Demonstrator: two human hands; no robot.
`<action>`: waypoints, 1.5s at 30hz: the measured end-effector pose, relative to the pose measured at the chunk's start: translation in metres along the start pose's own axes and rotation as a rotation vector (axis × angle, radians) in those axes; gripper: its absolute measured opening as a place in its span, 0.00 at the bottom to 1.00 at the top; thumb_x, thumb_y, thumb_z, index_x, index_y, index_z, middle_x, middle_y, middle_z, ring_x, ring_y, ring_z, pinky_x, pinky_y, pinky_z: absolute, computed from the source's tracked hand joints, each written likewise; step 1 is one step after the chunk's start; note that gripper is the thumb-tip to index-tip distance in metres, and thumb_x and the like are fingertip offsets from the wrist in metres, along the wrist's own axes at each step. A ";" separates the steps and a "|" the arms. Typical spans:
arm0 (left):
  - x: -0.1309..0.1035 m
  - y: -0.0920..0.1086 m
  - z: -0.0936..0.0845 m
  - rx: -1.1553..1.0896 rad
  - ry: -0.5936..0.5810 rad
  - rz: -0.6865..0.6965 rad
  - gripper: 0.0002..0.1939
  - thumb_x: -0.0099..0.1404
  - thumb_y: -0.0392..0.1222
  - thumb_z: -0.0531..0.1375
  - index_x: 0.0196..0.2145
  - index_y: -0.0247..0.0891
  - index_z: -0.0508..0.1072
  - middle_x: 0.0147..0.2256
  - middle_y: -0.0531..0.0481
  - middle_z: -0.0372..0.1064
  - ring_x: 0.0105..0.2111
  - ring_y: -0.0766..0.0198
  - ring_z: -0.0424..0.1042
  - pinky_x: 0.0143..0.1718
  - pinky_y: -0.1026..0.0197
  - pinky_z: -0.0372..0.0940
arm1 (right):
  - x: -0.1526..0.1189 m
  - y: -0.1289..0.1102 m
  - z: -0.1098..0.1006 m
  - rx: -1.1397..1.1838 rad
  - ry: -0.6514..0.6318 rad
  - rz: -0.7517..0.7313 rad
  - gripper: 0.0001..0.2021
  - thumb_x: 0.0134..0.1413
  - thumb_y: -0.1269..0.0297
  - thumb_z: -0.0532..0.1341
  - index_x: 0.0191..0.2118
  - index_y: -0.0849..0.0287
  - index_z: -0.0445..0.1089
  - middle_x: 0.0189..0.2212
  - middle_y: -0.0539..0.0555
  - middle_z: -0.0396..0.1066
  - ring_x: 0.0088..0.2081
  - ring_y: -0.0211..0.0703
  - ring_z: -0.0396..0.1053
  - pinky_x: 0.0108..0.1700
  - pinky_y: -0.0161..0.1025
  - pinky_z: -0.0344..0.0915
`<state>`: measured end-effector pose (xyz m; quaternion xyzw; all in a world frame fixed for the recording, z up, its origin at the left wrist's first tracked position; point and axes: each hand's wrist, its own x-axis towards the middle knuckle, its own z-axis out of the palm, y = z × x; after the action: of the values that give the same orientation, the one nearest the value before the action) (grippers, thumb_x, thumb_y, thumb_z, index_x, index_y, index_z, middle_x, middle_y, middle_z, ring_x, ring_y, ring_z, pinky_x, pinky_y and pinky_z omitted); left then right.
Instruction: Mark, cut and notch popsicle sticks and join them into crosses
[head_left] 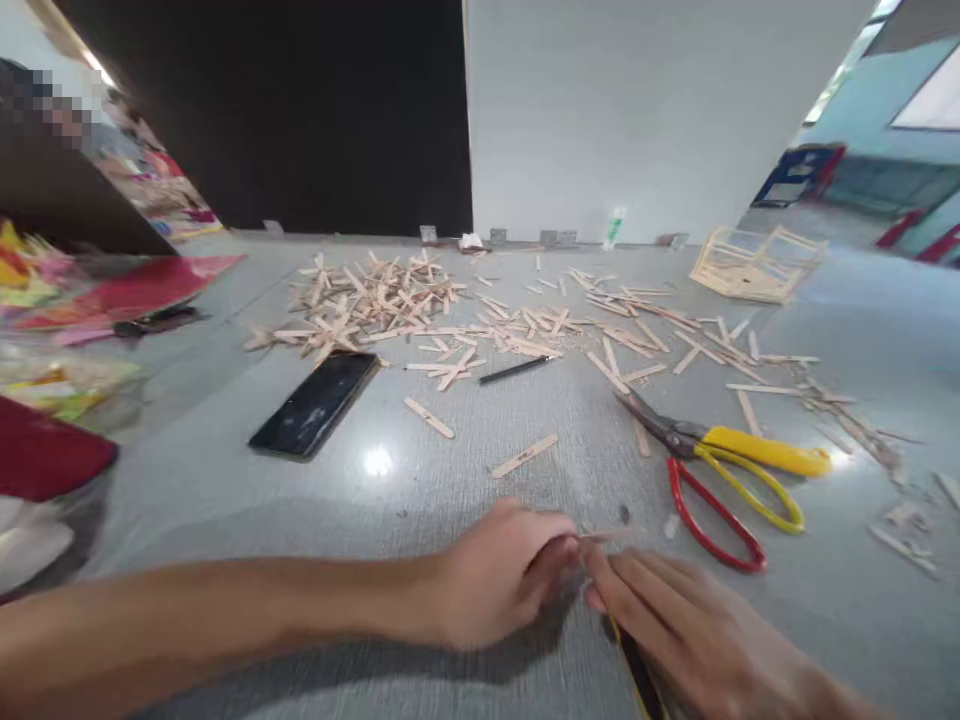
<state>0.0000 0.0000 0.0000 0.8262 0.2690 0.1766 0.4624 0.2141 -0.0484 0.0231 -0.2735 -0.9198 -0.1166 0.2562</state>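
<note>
Bare hands meet low over a grey tabletop (225, 510), the left hand (510, 575) curled shut with thumb and forefinger pinching a thin wooden stick (606, 535) that juts toward the right. The right hand (675, 620) reaches in with fingers straight and close together, its fingertips just beside the stick; a dark, yellow-edged object (637, 670) runs beneath its palm, though whether the fingers grip it cannot be told.

To the right lie scissors (716, 520) with one red and one yellow loop, their dark blades pointing away to the left, alongside a thick yellow handle (769, 450). Past the left hand, two single sticks lie apart, a marked stick (525, 456) and a plain stick (429, 418). A black smartphone (315, 405) rests at an angle left of them, with a black pen (517, 370) farther to the right.

Beyond, a heap of wooden sticks (382, 295) spreads across the table, thinning toward the right. Near the back stand a small open stick framework (750, 270) and a white-and-green tube (613, 228), before a black panel (300, 110) and a pale panel (630, 110).
</note>
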 end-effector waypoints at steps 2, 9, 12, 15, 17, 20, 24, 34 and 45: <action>0.001 -0.002 -0.001 -0.001 0.008 -0.005 0.18 0.78 0.40 0.46 0.28 0.39 0.61 0.23 0.56 0.62 0.22 0.69 0.61 0.27 0.66 0.56 | -0.001 -0.001 -0.003 0.030 -0.007 -0.022 0.21 0.77 0.75 0.43 0.43 0.70 0.74 0.31 0.61 0.83 0.29 0.46 0.80 0.32 0.39 0.75; 0.002 0.002 -0.004 -0.025 0.026 -0.029 0.17 0.77 0.38 0.49 0.27 0.40 0.62 0.21 0.57 0.62 0.20 0.70 0.61 0.25 0.67 0.55 | -0.013 -0.003 0.000 0.074 -0.007 -0.023 0.20 0.77 0.75 0.42 0.44 0.68 0.72 0.32 0.61 0.83 0.30 0.47 0.81 0.32 0.39 0.75; 0.002 0.003 -0.004 -0.031 0.030 -0.026 0.17 0.76 0.38 0.49 0.27 0.40 0.61 0.21 0.57 0.62 0.20 0.70 0.61 0.26 0.67 0.55 | -0.021 -0.004 0.006 0.099 0.001 0.003 0.23 0.78 0.72 0.39 0.47 0.68 0.71 0.34 0.62 0.83 0.33 0.50 0.81 0.32 0.42 0.75; 0.002 0.002 -0.004 -0.034 0.033 -0.024 0.17 0.76 0.37 0.50 0.27 0.39 0.62 0.21 0.57 0.64 0.20 0.70 0.62 0.26 0.67 0.55 | -0.027 -0.005 0.010 0.131 -0.005 0.007 0.22 0.78 0.72 0.40 0.49 0.70 0.71 0.36 0.63 0.83 0.35 0.50 0.82 0.34 0.42 0.76; 0.002 0.000 -0.004 -0.036 0.031 -0.022 0.16 0.76 0.36 0.50 0.28 0.39 0.62 0.21 0.56 0.65 0.20 0.71 0.62 0.26 0.67 0.55 | -0.028 -0.005 0.010 0.134 -0.009 0.009 0.23 0.78 0.72 0.39 0.50 0.71 0.71 0.36 0.63 0.83 0.34 0.49 0.82 0.33 0.41 0.76; 0.002 -0.003 -0.003 -0.040 0.024 -0.015 0.14 0.75 0.34 0.51 0.29 0.39 0.63 0.22 0.57 0.65 0.20 0.71 0.63 0.26 0.67 0.56 | -0.028 -0.004 0.009 0.108 -0.012 0.010 0.22 0.78 0.72 0.39 0.51 0.72 0.70 0.35 0.63 0.83 0.33 0.50 0.81 0.33 0.42 0.76; 0.002 -0.006 -0.002 -0.042 0.028 -0.010 0.13 0.74 0.34 0.52 0.29 0.39 0.63 0.22 0.57 0.64 0.21 0.70 0.62 0.26 0.68 0.56 | -0.027 -0.004 0.009 0.122 -0.001 0.013 0.23 0.78 0.71 0.39 0.51 0.72 0.70 0.35 0.64 0.83 0.34 0.50 0.81 0.33 0.41 0.76; 0.003 -0.004 -0.002 -0.044 0.035 0.012 0.15 0.76 0.35 0.50 0.28 0.39 0.62 0.22 0.57 0.64 0.20 0.71 0.62 0.25 0.67 0.55 | -0.032 -0.003 0.011 0.127 -0.006 0.031 0.20 0.78 0.73 0.41 0.53 0.71 0.70 0.37 0.64 0.83 0.37 0.49 0.81 0.37 0.40 0.77; 0.003 -0.005 -0.004 -0.048 0.017 0.016 0.16 0.77 0.38 0.49 0.29 0.39 0.63 0.22 0.56 0.65 0.20 0.70 0.63 0.24 0.67 0.57 | -0.029 -0.003 0.011 0.140 0.004 0.035 0.21 0.78 0.73 0.41 0.53 0.71 0.70 0.37 0.64 0.83 0.37 0.49 0.81 0.36 0.40 0.77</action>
<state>-0.0008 0.0069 -0.0026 0.8156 0.2620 0.1936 0.4783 0.2290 -0.0596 -0.0019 -0.2706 -0.9203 -0.0480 0.2783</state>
